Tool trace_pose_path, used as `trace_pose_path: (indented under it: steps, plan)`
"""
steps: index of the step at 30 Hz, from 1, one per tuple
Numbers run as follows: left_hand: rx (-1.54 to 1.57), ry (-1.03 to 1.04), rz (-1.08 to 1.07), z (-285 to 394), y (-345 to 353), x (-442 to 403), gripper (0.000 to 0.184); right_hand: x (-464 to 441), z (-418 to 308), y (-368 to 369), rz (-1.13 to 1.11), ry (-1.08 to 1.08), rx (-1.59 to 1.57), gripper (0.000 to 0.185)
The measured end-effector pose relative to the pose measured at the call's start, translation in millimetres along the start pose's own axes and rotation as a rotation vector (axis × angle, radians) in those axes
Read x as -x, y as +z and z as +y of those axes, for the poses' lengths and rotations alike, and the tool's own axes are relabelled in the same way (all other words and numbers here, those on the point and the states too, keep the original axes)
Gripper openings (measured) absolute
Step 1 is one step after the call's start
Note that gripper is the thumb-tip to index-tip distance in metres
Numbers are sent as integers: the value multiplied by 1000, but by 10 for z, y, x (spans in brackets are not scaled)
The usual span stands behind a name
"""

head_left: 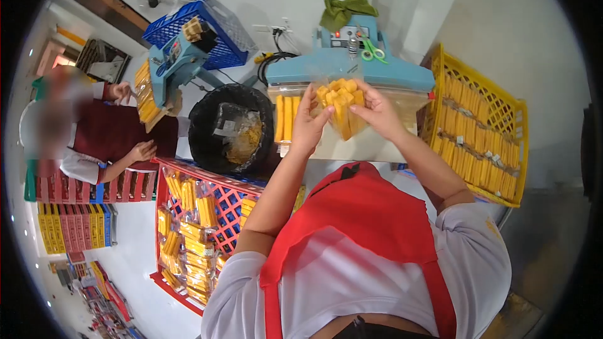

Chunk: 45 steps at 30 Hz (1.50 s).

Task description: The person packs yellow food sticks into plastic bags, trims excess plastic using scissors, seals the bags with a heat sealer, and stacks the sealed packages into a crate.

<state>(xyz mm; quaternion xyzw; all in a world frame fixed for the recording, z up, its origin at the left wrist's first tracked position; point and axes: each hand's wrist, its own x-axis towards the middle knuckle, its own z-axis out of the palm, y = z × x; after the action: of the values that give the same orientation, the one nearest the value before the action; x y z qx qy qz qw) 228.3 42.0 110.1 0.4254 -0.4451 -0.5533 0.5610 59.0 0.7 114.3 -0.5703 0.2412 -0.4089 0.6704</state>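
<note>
Bag first: we've got one clear bag (341, 103) of yellow sticks, mid-view, up between both hands, just on our side of the blue sealer (286, 74), which sits at 12 o'clock from it. Our left hand (309, 124) grips the bag's 9 o'clock side, fingers curled round, thumb on the near face; our right hand (379, 113) has the 3 o'clock side, fingers bent behind it, thumb pressing in front. The sticks bunch wide at the top, narrow at the bottom. Green-handled scissors (374, 54) lie on the sealer at 1 o'clock, green cloth (345, 10) on top at 12. Flat packs of sticks (287, 116) lie at 9 o'clock, just beside our left hand. Yellow crate (522, 141) at 3 o'clock, rows of packed sticks inside. Black-lined bin (197, 144) at 9, clear plastic and yellow bits in it. Red crate (242, 186) between 7 and 8, wrapped packs piled inside. Farther out at 9, a co-worker (129, 127) in a dark red apron is by a second blue machine (173, 56), one hand near the sticks there; finger grip we can't tell. Blue crate (225, 50) at 10.
</note>
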Motion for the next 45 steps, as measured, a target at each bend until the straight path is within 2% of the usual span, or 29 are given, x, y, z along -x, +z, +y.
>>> trace_pose_path:
  steps: [2,3,4,5,6,7,10,11,12,14,15,17,19,21,22,24,27,28,29,30,31,33,34,35,37,39,41,43,45]
  plan:
    - [-177,31,221,-258,103,-50,54,103,244,-2,288,-107,61,54]
    - [-54,-36,149,-189,219,-18,46,129,386,-1,302,-112,59,54]
    - [-59,-38,137,-217,260,2,46,144,500,15,383,-143,111,46]
    - [-282,92,95,-260,280,26,44,165,596,-2,464,-171,161,39]
    - [-412,152,112,-312,285,37,39,175,557,-21,474,-174,156,39]
    - [-542,210,137,-330,305,49,36,183,454,-36,474,-174,289,30]
    - [-639,186,184,-174,303,50,30,191,149,-63,474,-172,498,19]
    - [-688,266,224,-78,356,47,24,175,90,-83,457,-179,582,18]
    - [-685,262,222,-106,343,25,24,172,71,-103,459,-174,584,18]
    - [-569,108,190,-180,302,-17,22,155,47,-129,332,-56,501,16]
    - [-515,26,210,-138,322,-6,15,165,61,-129,322,-57,503,16]
    - [-402,44,212,-241,279,44,12,226,130,-118,363,-22,298,13]
    - [-289,52,215,-251,339,108,10,295,173,-105,339,-57,311,11]
    - [-102,133,310,-236,436,140,9,338,191,-113,317,-94,324,9]
    - [-99,134,320,-206,408,149,9,349,186,-122,289,-87,310,8]
    - [-173,-32,151,-127,316,154,1,352,161,-116,249,-80,298,7]
    - [-159,61,165,-55,360,183,1,361,7,-48,260,-61,215,6]
    - [-159,59,172,-18,354,204,1,365,-142,0,266,-178,278,5]
    - [-258,209,116,30,337,221,9,370,-224,28,272,-297,342,5]
    - [-356,362,58,56,328,222,19,377,-236,27,267,-298,342,5]
    - [-356,367,62,47,329,211,19,382,-252,9,251,-303,394,5]
    - [-435,372,131,-31,317,188,58,391,-152,-75,233,-313,447,5]
    - [-435,378,130,-139,277,165,58,400,65,-165,210,-207,332,5]
    - [-484,297,64,-312,216,136,70,411,175,-245,186,-99,219,5]
    - [-596,189,-52,-520,174,72,88,420,113,-353,111,-71,229,6]
    - [-659,163,-108,-628,136,-34,86,476,5,-394,50,-24,228,8]
    - [-716,152,-171,-629,172,-110,83,454,-270,-458,47,142,171,15]
    - [-764,92,-223,-574,208,-127,75,339,-482,-487,198,-44,317,27]
    - [-646,66,-208,-712,203,-146,70,178,-775,-432,297,-83,711,42]
